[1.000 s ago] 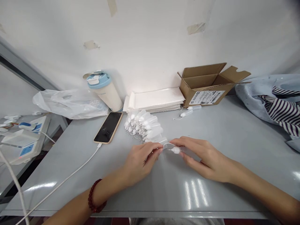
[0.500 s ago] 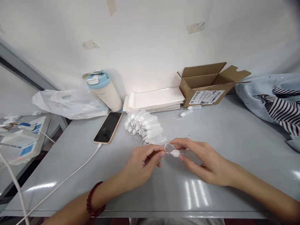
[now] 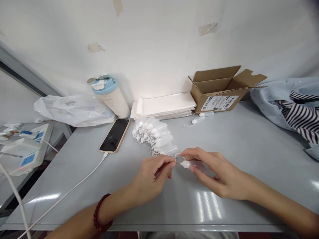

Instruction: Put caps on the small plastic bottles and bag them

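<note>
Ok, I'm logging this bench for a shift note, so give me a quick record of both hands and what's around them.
left hand: pinching string loop
right hand: holding small clear bottle, white cap toward left hand
nearest: pile of bottles
also on table: phone, tumbler, white stack, cardboard box

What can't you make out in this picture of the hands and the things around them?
In the head view:
Where the thin white loop ends: the fingers of the left hand hide it.
The whole small bottle: the right hand covers part of its body.
Inside the cardboard box: its walls and flaps block the view.
The wording on the box label: too small to read.
Each bottle in the bunch of bottles: they overlap one another.
</note>
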